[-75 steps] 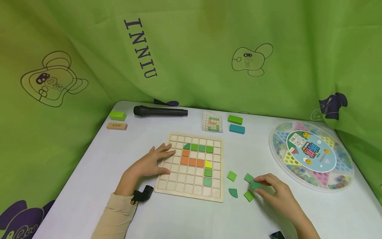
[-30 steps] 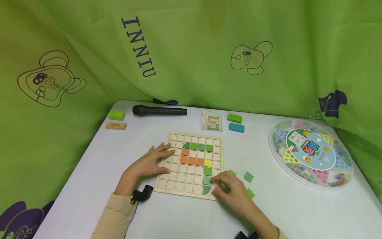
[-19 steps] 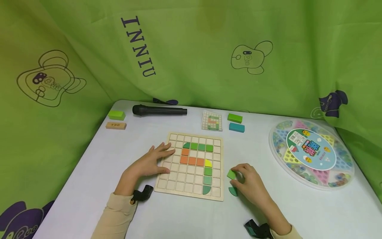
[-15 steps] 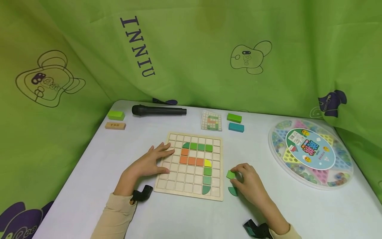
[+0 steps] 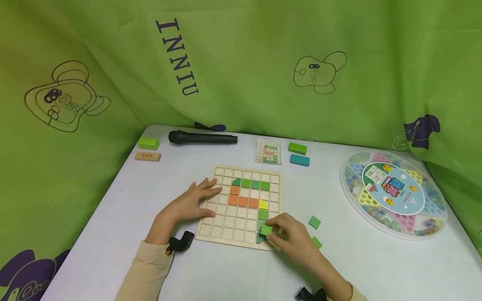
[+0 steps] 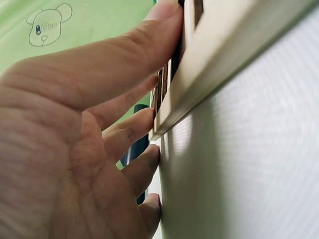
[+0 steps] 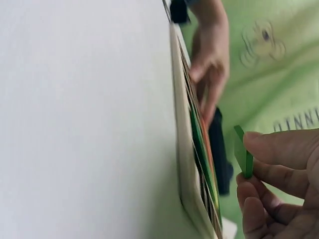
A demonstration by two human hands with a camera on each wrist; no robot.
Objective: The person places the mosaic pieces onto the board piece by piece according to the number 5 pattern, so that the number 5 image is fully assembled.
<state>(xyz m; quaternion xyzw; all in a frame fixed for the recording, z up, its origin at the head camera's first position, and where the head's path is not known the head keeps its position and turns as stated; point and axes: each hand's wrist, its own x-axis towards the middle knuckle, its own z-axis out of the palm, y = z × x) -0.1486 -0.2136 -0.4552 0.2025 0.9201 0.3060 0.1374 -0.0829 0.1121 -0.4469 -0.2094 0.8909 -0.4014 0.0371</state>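
My right hand (image 5: 293, 238) pinches a light green square tile (image 5: 265, 229) between thumb and fingers, just over the lower right of a wooden grid board (image 5: 226, 223). In the right wrist view this tile (image 7: 244, 152) is on edge, off the board. A dark green quarter-round tile (image 5: 260, 238), partly covered, sits in the bottom row. Above run green tiles, a yellow rounded tile (image 5: 263, 204), orange tiles (image 5: 243, 202) and a green top row (image 5: 255, 184). My left hand (image 5: 190, 202) rests with spread fingers on the board's left edge; the left wrist view shows its thumb (image 6: 124, 59) against the rim.
Two loose green tiles (image 5: 314, 222) lie right of my right hand. Behind the board are a pattern card (image 5: 268, 151), a black microphone (image 5: 203, 138), and green and teal blocks (image 5: 299, 160). A round marble game box (image 5: 393, 194) stands at right.
A dark green quarter-round tile came to lie in the bottom row. My right hand then took the light green square tile from the table and carried it left over the board. Left hand stayed.
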